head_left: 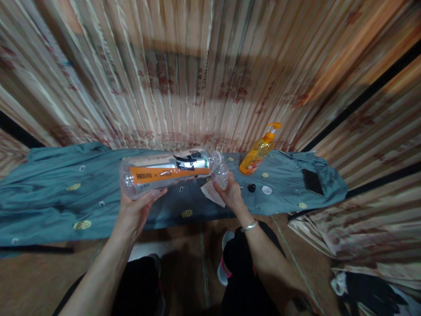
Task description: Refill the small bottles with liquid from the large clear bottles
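Observation:
My left hand is wrapped round the base end of a large clear bottle with an orange and white label. The bottle lies nearly level above the cloth, its neck pointing right. At that neck, my right hand grips a small clear plastic piece, which looks like a cut bottle top or funnel; whether it touches the neck is hard to tell. Beneath my right hand a pale tissue rests on the green-blue cloth.
An orange pump bottle stands behind my right hand. To the right are a black cap, a white cap and a dark phone. A patterned curtain hangs behind the covered surface.

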`<state>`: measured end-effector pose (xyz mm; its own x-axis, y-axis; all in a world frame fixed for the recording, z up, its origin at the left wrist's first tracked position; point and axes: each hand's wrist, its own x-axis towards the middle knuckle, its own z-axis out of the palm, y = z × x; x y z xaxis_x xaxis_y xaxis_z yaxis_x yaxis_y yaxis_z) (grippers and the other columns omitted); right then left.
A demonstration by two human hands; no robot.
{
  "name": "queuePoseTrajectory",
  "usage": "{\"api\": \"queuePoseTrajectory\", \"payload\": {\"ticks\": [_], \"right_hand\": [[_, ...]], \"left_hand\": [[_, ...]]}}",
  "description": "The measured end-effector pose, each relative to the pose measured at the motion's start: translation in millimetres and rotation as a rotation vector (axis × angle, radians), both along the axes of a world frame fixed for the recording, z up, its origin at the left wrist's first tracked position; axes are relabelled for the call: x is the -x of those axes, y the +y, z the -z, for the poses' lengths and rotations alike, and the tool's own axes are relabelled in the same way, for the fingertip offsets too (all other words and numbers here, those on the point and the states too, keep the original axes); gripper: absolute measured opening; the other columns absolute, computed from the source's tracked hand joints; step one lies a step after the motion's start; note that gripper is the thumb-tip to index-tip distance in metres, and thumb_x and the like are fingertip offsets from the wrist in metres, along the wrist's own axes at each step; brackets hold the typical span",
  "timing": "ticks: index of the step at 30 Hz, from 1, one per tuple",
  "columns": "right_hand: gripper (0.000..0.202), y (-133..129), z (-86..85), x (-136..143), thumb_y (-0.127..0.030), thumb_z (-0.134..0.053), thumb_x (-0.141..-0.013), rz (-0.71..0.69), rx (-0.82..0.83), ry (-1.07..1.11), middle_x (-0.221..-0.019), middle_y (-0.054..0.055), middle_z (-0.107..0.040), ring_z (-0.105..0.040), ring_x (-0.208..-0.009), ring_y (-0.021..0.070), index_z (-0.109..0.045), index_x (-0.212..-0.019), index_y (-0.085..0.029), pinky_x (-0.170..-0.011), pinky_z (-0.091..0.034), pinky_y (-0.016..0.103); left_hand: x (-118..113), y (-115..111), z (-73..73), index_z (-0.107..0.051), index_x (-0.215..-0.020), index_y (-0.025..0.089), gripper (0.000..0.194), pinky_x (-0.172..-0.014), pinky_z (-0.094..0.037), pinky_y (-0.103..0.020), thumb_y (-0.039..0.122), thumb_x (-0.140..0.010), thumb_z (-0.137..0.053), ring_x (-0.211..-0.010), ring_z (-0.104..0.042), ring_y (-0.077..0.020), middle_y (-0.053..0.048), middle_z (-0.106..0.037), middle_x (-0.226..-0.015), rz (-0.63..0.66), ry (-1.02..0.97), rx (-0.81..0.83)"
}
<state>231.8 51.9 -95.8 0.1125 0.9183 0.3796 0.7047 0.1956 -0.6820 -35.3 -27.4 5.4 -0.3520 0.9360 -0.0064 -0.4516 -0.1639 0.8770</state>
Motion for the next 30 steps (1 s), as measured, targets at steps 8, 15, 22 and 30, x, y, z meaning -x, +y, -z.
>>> {"api": "queuePoseTrajectory", "payload": {"ticks": [8,15,22,30], "right_hand": [[0.057,-1,-0.2,-1,-0.032,-0.076,-0.084,-0.011,0.011,0.032,-0.115,0.015,-0.079,-0.077,-0.107,0.0341,-0.054,-0.134,-0.017,-0.090,-0.061,0.045],[0.057,-2,-0.8,1,-0.032,-0.076,-0.084,0.007,0.021,0.007,-0.115,0.016,-0.079,-0.077,-0.107,0.0344,-0.055,-0.135,-0.015,-0.089,-0.061,0.043],[0.056,0,1.1,1,-0.032,-0.075,-0.084,0.004,-0.013,0.002,-0.110,0.015,-0.080,-0.078,-0.101,0.0339,-0.056,-0.134,-0.015,-0.086,-0.061,0.042],[0.056,1,2.8,2,-0.032,-0.075,-0.083,0.018,-0.024,0.009,-0.110,0.013,-0.080,-0.078,-0.101,0.0335,-0.055,-0.133,-0.017,-0.085,-0.061,0.041]], "left_hand": [[-3,-1,-5.3,-0.071,-0.111,0.031,0.074,-0.078,-0.065,-0.038,0.014,-0.043,-0.096,-0.088,-0.075,-0.0236,0.001,-0.080,-0.099,-0.008,0.004,0.011],[3,0,0.9,-0.061,-0.123,0.031,0.091,-0.082,-0.064,-0.040,0.016,-0.043,-0.101,-0.088,-0.076,-0.0217,0.003,-0.080,-0.103,0.010,-0.020,-0.010],[9,4,10.4,-0.057,-0.131,0.031,0.096,-0.088,-0.062,-0.044,0.013,-0.047,-0.100,-0.093,-0.076,-0.0218,0.002,-0.081,-0.110,0.033,-0.034,-0.049],[7,4,6.5,-0.057,-0.129,0.031,0.096,-0.083,-0.062,-0.042,0.014,-0.045,-0.101,-0.097,-0.075,-0.0230,0.002,-0.080,-0.111,0.034,-0.044,-0.027]]}}
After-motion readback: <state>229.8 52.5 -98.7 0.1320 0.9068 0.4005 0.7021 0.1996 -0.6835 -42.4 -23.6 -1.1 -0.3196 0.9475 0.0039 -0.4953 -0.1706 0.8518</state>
